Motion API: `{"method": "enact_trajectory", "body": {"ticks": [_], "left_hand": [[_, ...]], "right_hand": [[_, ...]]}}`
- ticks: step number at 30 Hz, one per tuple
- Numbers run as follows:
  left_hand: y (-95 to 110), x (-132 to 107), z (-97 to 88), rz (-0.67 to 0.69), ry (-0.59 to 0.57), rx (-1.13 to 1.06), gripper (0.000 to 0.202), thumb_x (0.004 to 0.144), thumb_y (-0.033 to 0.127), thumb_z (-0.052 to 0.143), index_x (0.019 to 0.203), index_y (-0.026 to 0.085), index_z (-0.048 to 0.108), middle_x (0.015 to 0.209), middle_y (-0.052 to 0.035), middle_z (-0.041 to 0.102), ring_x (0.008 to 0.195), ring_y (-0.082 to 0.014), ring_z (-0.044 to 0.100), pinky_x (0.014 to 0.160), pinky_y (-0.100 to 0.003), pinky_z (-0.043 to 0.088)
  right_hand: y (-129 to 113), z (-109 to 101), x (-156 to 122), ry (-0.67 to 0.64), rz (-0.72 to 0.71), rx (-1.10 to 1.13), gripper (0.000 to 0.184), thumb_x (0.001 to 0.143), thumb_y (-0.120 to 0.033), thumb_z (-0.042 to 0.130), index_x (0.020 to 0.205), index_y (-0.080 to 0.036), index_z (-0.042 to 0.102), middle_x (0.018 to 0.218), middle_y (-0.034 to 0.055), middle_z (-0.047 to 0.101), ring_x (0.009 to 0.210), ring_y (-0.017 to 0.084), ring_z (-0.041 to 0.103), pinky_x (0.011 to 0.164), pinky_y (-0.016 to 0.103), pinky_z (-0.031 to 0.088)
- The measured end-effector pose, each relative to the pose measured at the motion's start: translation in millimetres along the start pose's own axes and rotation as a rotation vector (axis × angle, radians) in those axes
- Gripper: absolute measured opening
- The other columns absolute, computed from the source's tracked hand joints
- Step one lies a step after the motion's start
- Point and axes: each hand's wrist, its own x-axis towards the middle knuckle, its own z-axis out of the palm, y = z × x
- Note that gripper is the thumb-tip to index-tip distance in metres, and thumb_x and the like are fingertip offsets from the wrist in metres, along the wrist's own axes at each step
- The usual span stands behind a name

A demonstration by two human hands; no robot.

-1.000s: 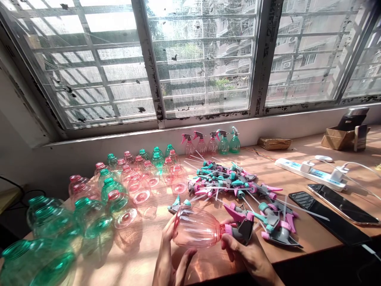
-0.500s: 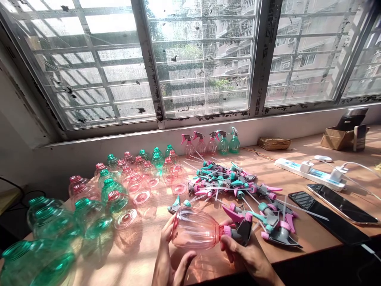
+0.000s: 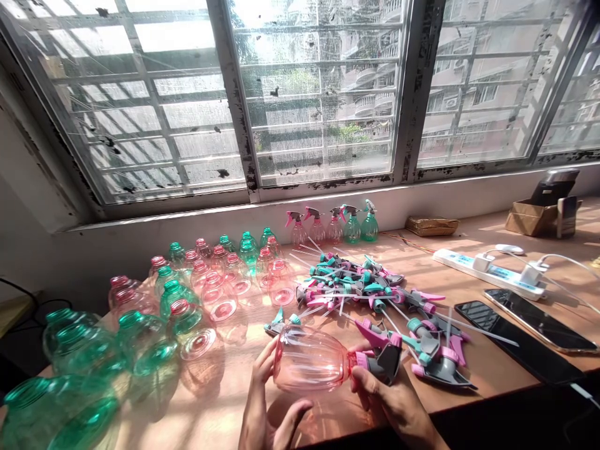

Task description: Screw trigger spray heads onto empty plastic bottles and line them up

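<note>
A clear pink spray bottle lies sideways between my hands above the table's front part, its base to the left. Around the base end, the fingers of my left hand support it from behind, and the thumb is apart from it below. My right hand grips the neck, its thumb on the pink collar of the spray head, which is grey with a pink trigger. The collar sits on the bottle's mouth. Just beyond lies a heap of loose spray heads in pink, teal and grey, with white tubes.
Several open pink bottles and green bottles stand at left. By the wall are several bottles with spray heads. At right lie a power strip, a black phone and another phone.
The bottle and both hands have shifted very slightly right. The grip looks the same, and the rest of the table is unchanged.
</note>
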Motion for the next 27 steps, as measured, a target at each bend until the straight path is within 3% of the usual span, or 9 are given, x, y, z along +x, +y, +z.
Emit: {"method": "enact_trajectory", "body": {"ticks": [4, 7, 14, 17, 20, 27], "left_hand": [[-1.2, 3.5, -9.3, -0.007, -0.07, 0.009, 0.038, 0.105, 0.046, 0.056, 0.14, 0.031, 0.057, 0.162, -0.0134, 0.051, 0.147, -0.036, 0.053, 0.122, -0.056, 0.045], [-2.7, 5.2, -11.9, 0.04, -0.152, 0.039, 0.039, 0.107, 0.037, 0.056, 0.145, 0.034, 0.053, 0.162, -0.0126, 0.05, 0.151, -0.0332, 0.049, 0.118, -0.05, 0.05], [0.7, 1.9, 0.5, 0.019, -0.058, 0.007, 0.049, 0.103, 0.047, 0.061, 0.148, 0.033, 0.052, 0.158, -0.0137, 0.052, 0.144, -0.0376, 0.053, 0.119, -0.058, 0.047], [3.0, 2.0, -0.5, -0.011, -0.048, -0.005, 0.057, 0.097, 0.056, 0.066, 0.147, 0.033, 0.054, 0.157, -0.0131, 0.054, 0.136, -0.0391, 0.059, 0.118, -0.06, 0.047], [4.9, 2.6, -2.6, -0.036, -0.02, -0.006, 0.052, 0.099, 0.058, 0.061, 0.144, 0.033, 0.057, 0.154, -0.0126, 0.059, 0.131, -0.0382, 0.064, 0.118, -0.059, 0.047], [0.2, 1.9, -0.2, -0.011, -0.039, -0.012, 0.043, 0.102, 0.052, 0.059, 0.141, 0.033, 0.058, 0.157, -0.0122, 0.054, 0.144, -0.0372, 0.054, 0.12, -0.057, 0.046]], "right_hand": [[7.1, -3.2, 0.6, 0.023, 0.006, -0.022, 0.049, 0.082, -0.06, 0.087, 0.102, -0.02, 0.069, 0.065, 0.0011, 0.074, 0.049, 0.014, 0.057, 0.053, 0.028, 0.046], [5.9, -1.8, 1.8, 0.024, -0.018, -0.019, 0.049, 0.084, -0.059, 0.085, 0.105, -0.019, 0.068, 0.065, 0.0003, 0.073, 0.049, 0.014, 0.057, 0.052, 0.028, 0.046], [-3.2, 3.7, 2.4, 0.044, -0.041, 0.028, 0.058, 0.083, -0.06, 0.085, 0.122, -0.02, 0.068, 0.063, -0.0012, 0.071, 0.048, 0.015, 0.055, 0.048, 0.027, 0.044], [-4.3, 3.6, 0.2, 0.056, -0.026, -0.026, 0.062, 0.08, -0.062, 0.087, 0.121, -0.019, 0.069, 0.063, 0.0001, 0.072, 0.048, 0.016, 0.055, 0.05, 0.028, 0.046], [-5.2, 3.9, -2.0, 0.084, 0.006, -0.083, 0.064, 0.075, -0.063, 0.09, 0.118, -0.019, 0.071, 0.061, 0.0004, 0.071, 0.049, 0.017, 0.057, 0.052, 0.029, 0.049], [-6.0, 5.9, -0.8, 0.072, -0.02, -0.02, 0.057, 0.079, -0.062, 0.087, 0.112, -0.019, 0.071, 0.064, 0.0005, 0.072, 0.049, 0.015, 0.056, 0.051, 0.028, 0.048]]}}
